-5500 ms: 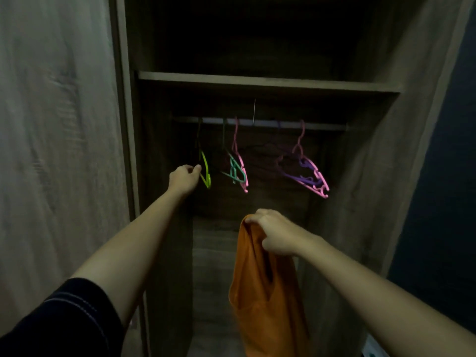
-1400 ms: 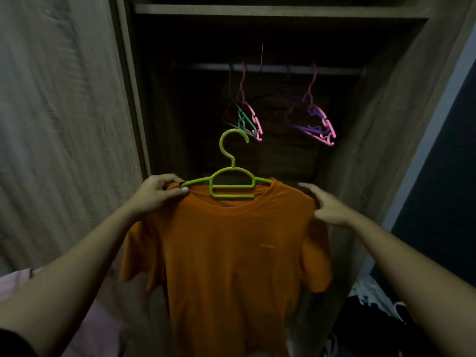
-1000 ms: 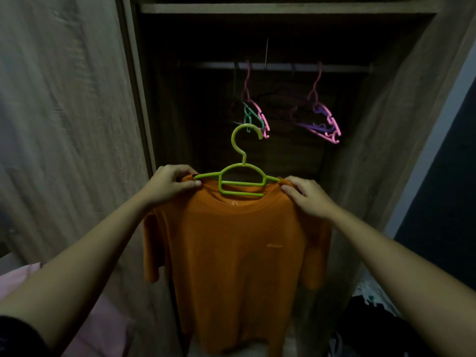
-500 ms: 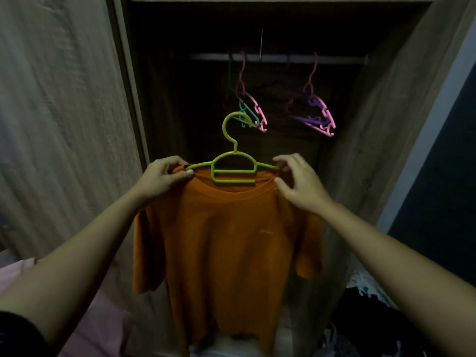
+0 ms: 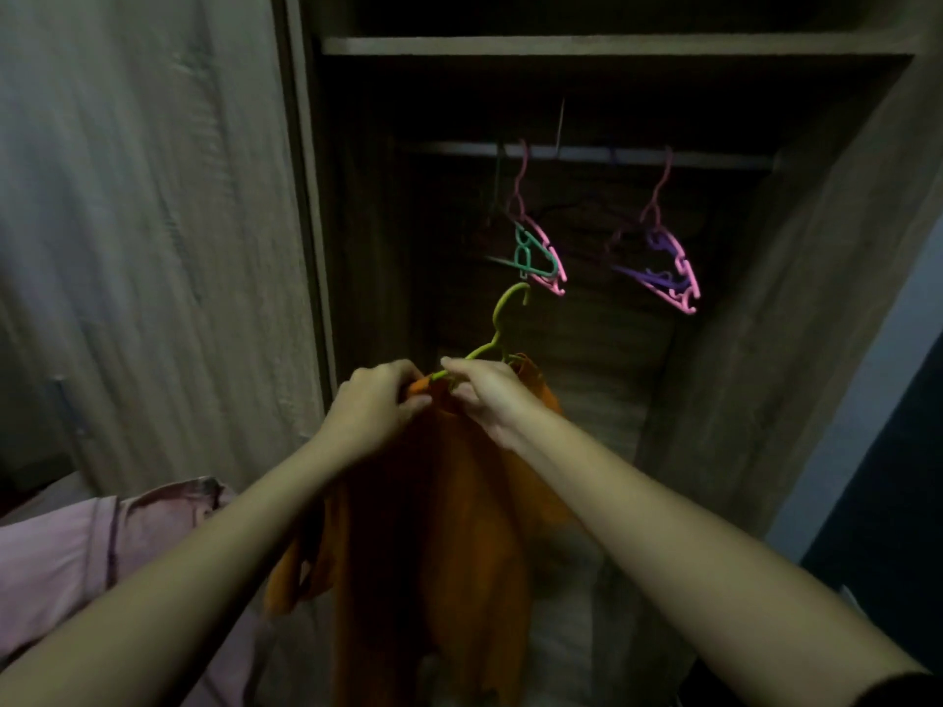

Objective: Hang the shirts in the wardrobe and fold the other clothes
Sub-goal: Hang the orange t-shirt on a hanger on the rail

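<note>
An orange shirt (image 5: 439, 528) hangs on a green hanger (image 5: 502, 324), turned edge-on toward me in front of the open wardrobe. My left hand (image 5: 375, 408) grips the shirt's near shoulder at the hanger's arm. My right hand (image 5: 487, 395) holds the hanger and collar just beside it, so both hands nearly touch. The hanger's hook points up, below the wardrobe rail (image 5: 592, 155) and apart from it. Most of the hanger's bar is hidden by my hands and the fabric.
Empty hangers dangle from the rail: a pink and teal pair (image 5: 536, 252) left of centre, a pink and purple pair (image 5: 663, 267) to the right. A shelf (image 5: 612, 45) runs above the rail. The wardrobe door (image 5: 153, 222) stands left. Pink cloth (image 5: 66, 558) lies low left.
The shirt has turned from facing me flat to edge-on. My hands moved together from its two shoulders to the hanger's near end.
</note>
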